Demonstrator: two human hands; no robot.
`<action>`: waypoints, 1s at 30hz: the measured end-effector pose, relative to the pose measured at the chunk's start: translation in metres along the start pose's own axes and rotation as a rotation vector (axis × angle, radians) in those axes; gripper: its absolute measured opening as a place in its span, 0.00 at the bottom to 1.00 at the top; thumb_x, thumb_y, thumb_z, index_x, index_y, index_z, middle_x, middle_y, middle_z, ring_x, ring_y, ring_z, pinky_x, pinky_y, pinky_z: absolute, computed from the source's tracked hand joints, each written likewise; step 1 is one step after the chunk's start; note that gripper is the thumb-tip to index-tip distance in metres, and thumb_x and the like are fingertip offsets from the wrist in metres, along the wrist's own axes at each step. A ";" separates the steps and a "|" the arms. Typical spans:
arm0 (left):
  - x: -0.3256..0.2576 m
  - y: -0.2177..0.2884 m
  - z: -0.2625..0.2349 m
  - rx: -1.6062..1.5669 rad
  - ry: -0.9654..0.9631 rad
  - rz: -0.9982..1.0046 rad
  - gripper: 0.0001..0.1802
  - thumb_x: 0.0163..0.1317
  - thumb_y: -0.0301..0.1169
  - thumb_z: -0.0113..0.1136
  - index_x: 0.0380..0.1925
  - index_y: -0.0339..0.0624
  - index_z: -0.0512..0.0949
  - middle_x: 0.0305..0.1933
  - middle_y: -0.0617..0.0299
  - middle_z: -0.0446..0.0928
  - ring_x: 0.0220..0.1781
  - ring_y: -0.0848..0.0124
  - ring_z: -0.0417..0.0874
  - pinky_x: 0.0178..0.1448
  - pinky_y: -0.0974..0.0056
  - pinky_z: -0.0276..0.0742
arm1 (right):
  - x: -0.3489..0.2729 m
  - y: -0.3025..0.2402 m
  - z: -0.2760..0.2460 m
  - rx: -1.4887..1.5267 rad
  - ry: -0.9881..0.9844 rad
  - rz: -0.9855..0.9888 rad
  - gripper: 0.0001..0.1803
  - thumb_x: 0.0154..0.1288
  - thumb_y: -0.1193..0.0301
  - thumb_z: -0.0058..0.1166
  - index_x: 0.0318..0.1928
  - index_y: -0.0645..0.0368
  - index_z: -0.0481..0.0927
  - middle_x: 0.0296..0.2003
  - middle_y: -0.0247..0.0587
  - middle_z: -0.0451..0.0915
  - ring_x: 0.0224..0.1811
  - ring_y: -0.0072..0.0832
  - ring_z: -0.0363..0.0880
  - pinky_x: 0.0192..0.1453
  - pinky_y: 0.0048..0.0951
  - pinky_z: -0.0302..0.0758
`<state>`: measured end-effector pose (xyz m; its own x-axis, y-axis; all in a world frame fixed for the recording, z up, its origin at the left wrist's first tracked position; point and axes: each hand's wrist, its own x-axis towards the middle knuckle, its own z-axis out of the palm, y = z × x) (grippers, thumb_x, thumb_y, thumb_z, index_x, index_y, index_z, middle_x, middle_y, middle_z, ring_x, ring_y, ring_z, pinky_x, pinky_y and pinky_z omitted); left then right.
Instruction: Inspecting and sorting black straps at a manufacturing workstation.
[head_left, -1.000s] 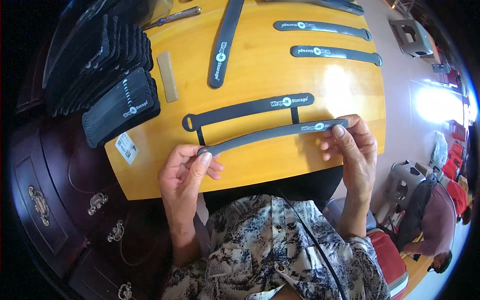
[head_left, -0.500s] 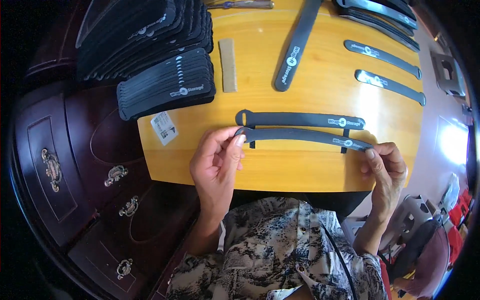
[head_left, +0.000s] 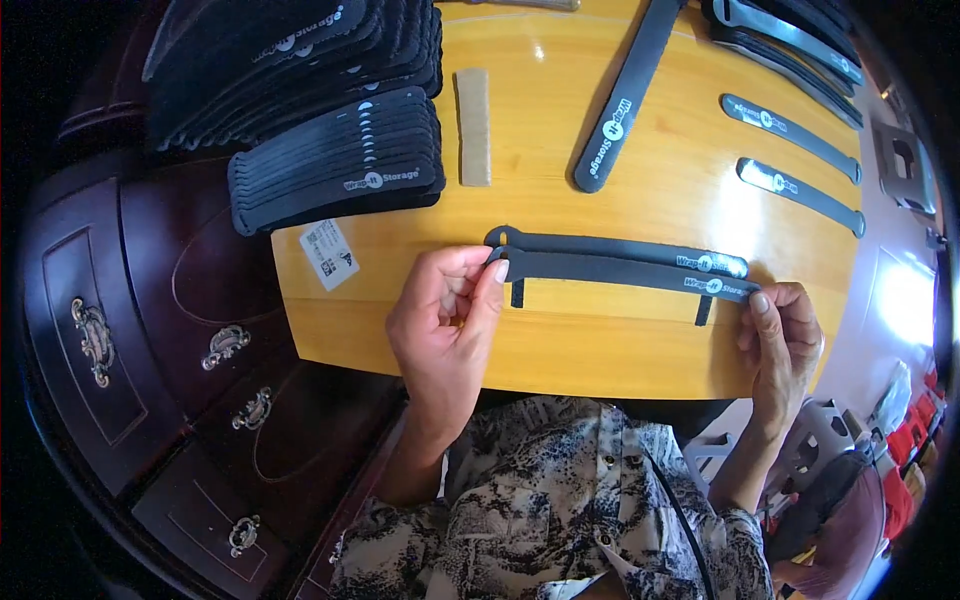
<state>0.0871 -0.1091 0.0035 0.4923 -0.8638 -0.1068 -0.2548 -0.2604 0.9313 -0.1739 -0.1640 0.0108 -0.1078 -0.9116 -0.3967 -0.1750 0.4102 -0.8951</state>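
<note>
A dark grey hook-and-loop storage strap (head_left: pixel 610 274) with white lettering is stretched between my two hands. My left hand (head_left: pixel 440 330) pinches its slotted end between thumb and fingers. At the plain end, my right hand (head_left: pixel 782 345) grips it the same way. Just beyond lies a second, similar strap (head_left: pixel 590 245) on the table, its slotted end also on the left. The held strap covers part of its near edge; whether the two touch I cannot tell. Two short black strips (head_left: pixel 517 293) stick out below, one toward each end.
Tall stacks of dark straps (head_left: pixel 340 160) stand at the far left of the yellow table (head_left: pixel 400 340), beside a tan strip (head_left: pixel 474 130) and a white label (head_left: pixel 329 255). A long strap (head_left: pixel 625 100) lies behind; shorter ones (head_left: pixel 800 195) lie at right. Dark drawers (head_left: pixel 90 330) flank the left.
The held strap has come closer to the one behind it, now overlapping its near edge, and looks straighter. Both hands keep their pinch. The whole view has shifted slightly.
</note>
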 end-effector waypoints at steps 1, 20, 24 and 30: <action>0.001 0.000 0.000 0.022 -0.006 -0.003 0.08 0.59 0.17 0.61 0.38 0.34 0.75 0.28 0.66 0.77 0.27 0.86 0.74 0.29 0.79 0.71 | 0.001 0.000 0.000 -0.002 0.000 0.002 0.07 0.64 0.69 0.60 0.32 0.59 0.77 0.21 0.26 0.74 0.19 0.11 0.68 0.20 0.13 0.59; 0.004 0.003 -0.004 -0.027 -0.015 -0.121 0.07 0.59 0.17 0.61 0.36 0.34 0.74 0.26 0.68 0.75 0.26 0.86 0.71 0.29 0.79 0.68 | -0.001 0.005 0.001 -0.040 -0.042 -0.029 0.06 0.66 0.70 0.57 0.34 0.59 0.77 0.22 0.26 0.73 0.18 0.10 0.65 0.20 0.12 0.58; 0.004 0.004 -0.005 -0.018 -0.023 -0.120 0.07 0.60 0.18 0.60 0.36 0.35 0.74 0.26 0.68 0.75 0.25 0.86 0.71 0.29 0.79 0.68 | -0.003 0.002 0.005 -0.072 -0.028 -0.036 0.06 0.66 0.70 0.57 0.33 0.58 0.77 0.21 0.26 0.73 0.17 0.10 0.64 0.20 0.11 0.57; 0.004 0.002 -0.007 0.001 -0.029 -0.144 0.07 0.60 0.19 0.61 0.36 0.35 0.73 0.26 0.68 0.75 0.25 0.86 0.71 0.28 0.78 0.68 | -0.001 0.004 0.006 -0.059 -0.043 -0.045 0.07 0.66 0.69 0.57 0.33 0.59 0.77 0.21 0.25 0.72 0.17 0.09 0.64 0.20 0.11 0.57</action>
<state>0.0943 -0.1104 0.0075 0.4996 -0.8297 -0.2489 -0.1844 -0.3826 0.9053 -0.1683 -0.1614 0.0063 -0.0566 -0.9289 -0.3660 -0.2363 0.3687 -0.8990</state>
